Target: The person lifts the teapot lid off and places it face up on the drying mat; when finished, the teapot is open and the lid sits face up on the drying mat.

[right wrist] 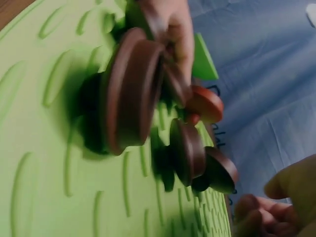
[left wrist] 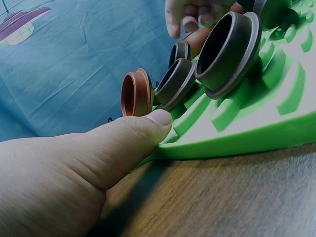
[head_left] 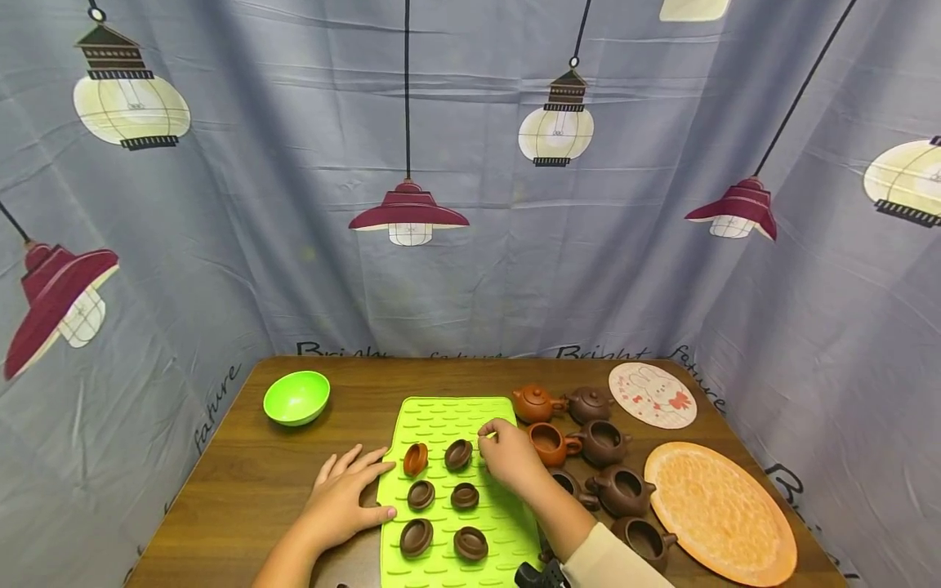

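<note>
My left hand (head_left: 345,494) rests with spread fingers at the left edge of the green ridged mat (head_left: 434,412); its thumb also shows in the left wrist view. On the mat several small teapot lids lie upside down in two columns. One is an orange-brown lid (head_left: 415,460); the others, like the dark brown lid (head_left: 470,543), are darker. My right hand (head_left: 507,453) hovers just right of the far dark lid (head_left: 458,455), apart from it. Its fingers hang loosely curled in the right wrist view, and I see nothing in them.
Right of the mat stand several small clay teapots, among them a lidded orange teapot (head_left: 535,403) and a lidless dark teapot (head_left: 625,490). Farther right lie a round rabbit-print mat (head_left: 653,395) and a large orange oval mat (head_left: 720,514). A green bowl (head_left: 296,398) sits back left.
</note>
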`<action>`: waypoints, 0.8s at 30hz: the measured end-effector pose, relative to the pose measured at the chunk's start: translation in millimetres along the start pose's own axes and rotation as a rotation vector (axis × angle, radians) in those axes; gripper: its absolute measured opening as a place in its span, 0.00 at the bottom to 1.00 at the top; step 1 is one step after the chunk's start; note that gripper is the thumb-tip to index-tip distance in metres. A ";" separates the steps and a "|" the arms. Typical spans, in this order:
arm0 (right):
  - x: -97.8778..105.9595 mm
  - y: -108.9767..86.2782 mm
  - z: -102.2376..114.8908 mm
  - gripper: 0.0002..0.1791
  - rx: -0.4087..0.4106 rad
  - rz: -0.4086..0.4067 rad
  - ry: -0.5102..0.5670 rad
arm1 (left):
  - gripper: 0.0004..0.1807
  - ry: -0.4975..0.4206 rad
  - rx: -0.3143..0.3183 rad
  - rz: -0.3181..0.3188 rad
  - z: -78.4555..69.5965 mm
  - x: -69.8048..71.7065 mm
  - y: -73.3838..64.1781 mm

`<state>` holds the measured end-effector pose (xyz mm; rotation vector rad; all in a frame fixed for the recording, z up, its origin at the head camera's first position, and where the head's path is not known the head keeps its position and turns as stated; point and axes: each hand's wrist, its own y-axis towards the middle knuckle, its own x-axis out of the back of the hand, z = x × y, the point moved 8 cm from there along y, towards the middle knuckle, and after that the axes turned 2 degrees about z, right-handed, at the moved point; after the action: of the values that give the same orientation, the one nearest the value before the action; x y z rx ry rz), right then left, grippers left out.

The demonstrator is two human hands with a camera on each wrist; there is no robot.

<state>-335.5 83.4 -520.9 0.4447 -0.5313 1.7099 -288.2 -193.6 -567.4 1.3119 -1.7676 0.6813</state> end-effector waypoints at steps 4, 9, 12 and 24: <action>11.5 -0.7 7.6 0.15 0.007 -0.022 -0.002 | 0.43 -0.002 0.013 0.006 0.7 0.5 -0.5; 20.8 -2.4 12.3 0.13 0.011 -0.008 0.053 | 0.43 0.005 0.006 0.006 -0.3 1.3 -0.3; 27.6 -0.2 17.2 0.12 0.023 -0.002 0.128 | 0.43 0.011 0.014 0.006 0.5 2.3 -0.3; 69.7 20.9 -2.9 0.13 -0.080 -0.089 0.343 | 0.42 0.017 0.009 0.004 -2.1 3.6 -0.2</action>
<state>-369.8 137.6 -486.4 0.1098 -0.3237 1.6287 -287.8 -193.8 -563.2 1.3050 -1.7564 0.7014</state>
